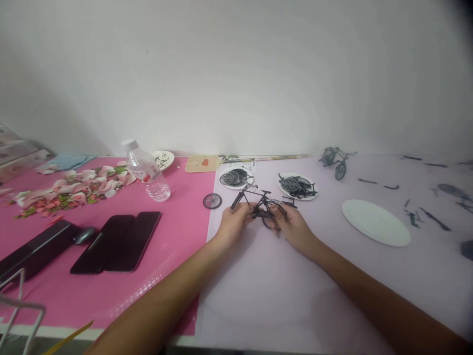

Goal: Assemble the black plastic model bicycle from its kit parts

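Note:
Both my hands hold a small black model bicycle just above the pale table covering. My left hand grips its frame near the front fork, fingers closed. At the rear wheel, my right hand has its fingers closed round the bicycle. The rear wheel is fitted and partly hidden by my fingers; no wheel shows in the front fork. A loose spoked wheel lies left of my hands on the pink surface. Just beyond my hands are two white plates of black bicycle parts, a left plate and a right plate.
An assembled model bicycle stands back right. A white plate and scattered black parts lie right. On the left are a water bottle, two dark phones, a black case and pink petal-like pieces.

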Motion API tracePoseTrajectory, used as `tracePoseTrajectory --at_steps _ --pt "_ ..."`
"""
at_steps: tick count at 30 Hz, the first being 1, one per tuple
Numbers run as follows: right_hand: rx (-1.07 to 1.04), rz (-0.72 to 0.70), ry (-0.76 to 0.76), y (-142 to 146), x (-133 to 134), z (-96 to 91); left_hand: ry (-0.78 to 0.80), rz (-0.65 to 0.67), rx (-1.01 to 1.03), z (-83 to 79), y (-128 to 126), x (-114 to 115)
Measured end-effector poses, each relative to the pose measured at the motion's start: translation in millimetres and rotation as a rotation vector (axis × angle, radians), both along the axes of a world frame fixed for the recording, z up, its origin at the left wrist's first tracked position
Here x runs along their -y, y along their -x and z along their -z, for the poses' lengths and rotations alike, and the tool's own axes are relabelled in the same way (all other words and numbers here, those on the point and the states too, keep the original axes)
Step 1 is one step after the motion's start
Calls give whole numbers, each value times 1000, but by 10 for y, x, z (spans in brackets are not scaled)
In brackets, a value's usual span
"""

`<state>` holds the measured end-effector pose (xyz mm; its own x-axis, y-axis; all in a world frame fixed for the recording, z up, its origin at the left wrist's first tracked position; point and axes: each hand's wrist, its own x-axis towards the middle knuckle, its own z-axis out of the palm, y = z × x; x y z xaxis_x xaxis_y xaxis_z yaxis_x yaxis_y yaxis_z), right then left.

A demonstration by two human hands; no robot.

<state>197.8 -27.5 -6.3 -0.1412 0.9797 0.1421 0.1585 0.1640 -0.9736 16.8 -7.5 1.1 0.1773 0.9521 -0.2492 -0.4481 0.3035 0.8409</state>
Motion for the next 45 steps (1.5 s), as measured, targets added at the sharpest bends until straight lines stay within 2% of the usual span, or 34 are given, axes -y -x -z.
tracePoseTrajectory --at_steps 6,12,19,23,26,29,35,40,45 --pt "-127 -18 -5 -46 -76 116 -43 86 35 -39 15 -39" --pt "-179 -39 -1 -61 -87 126 -126 98 -16 5 48 -52" --pt "-174 -39 -14 -54 -70 107 -27 114 51 -57 57 -11" --pt "-292 -50 66 -46 -81 90 -27 150 113 -75 51 17" --pt "-427 -54 131 -39 -98 88 -90 227 144 -61 55 20" --pt "-509 -40 158 -27 -103 75 -205 267 85 -42 60 22" --pt "-537 -30 214 -5 -75 43 -324 244 -10 -34 59 28" --pt "-553 -47 244 -14 -80 59 -345 248 6 -35 53 31" --pt "-584 -58 259 -14 -86 58 -335 184 -71 -69 44 44"
